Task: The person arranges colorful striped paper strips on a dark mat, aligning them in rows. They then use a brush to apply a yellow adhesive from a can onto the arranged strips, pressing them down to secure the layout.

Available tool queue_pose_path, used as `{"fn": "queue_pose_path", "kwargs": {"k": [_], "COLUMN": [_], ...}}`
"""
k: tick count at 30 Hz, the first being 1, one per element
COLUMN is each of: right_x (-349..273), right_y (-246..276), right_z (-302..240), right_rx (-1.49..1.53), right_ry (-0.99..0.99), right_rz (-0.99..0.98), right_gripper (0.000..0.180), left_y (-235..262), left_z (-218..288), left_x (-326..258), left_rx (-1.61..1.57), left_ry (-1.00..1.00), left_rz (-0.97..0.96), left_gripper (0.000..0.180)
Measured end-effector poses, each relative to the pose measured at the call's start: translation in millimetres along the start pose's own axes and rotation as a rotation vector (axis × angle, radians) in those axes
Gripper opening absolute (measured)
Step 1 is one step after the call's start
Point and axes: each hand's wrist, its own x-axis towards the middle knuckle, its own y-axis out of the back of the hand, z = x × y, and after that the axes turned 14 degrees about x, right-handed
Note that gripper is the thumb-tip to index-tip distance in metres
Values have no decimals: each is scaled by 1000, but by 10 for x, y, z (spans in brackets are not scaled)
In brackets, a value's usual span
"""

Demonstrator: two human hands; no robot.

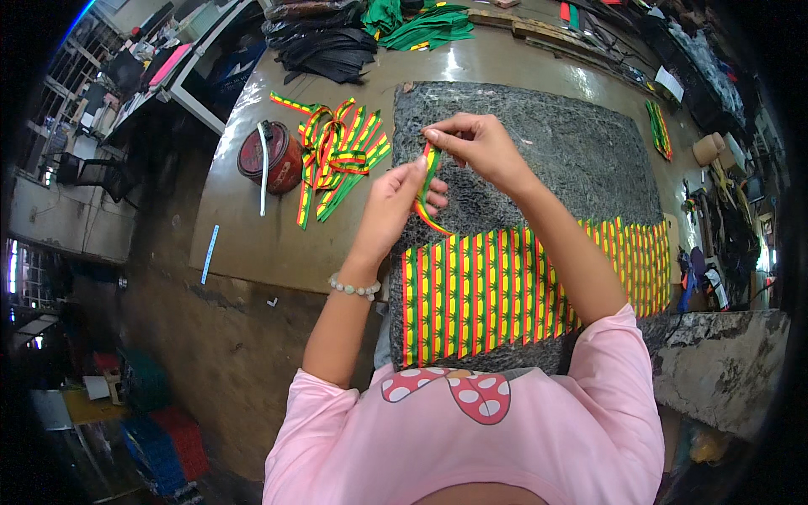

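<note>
Above a dark, rough-surfaced board (522,126), a red, yellow and green patterned ribbon strip (432,160) hangs between my two hands. My right hand (484,151) pinches its upper end between thumb and forefinger. Lower down, my left hand (394,206) grips the same strip with the thumb, other fingers partly spread behind it. The strip's free end curls toward the board. Across the near part of the board, many matching strips (471,290) lie side by side in a row; my right forearm covers some of them.
Left of the board, a loose pile of ribbon strips (341,160) lies beside a red round tin (282,160) with a white stick-like piece (263,168) on it. Black strips (324,50) and green strips (429,29) sit at the table's far side. More strips (659,130) lie at right.
</note>
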Motion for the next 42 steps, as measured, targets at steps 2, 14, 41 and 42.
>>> {"fn": "queue_pose_path", "kwargs": {"k": [2, 14, 41, 42], "right_x": [121, 794, 807, 809], "right_y": [82, 282, 293, 283], "right_z": [170, 846, 1064, 1076], "right_rx": [-21, -342, -563, -561], "right_ry": [-62, 106, 273, 273], "right_rz": [46, 53, 122, 128], "right_gripper": [27, 25, 22, 21], "left_y": [-5, -94, 12, 12], "left_z": [-123, -437, -470, -482], "left_x": [-66, -152, -114, -112], "left_rx": [233, 220, 1167, 1174], "left_ry": [18, 222, -637, -651], "left_rz": [-12, 104, 302, 319], "left_gripper": [39, 42, 9, 9]}}
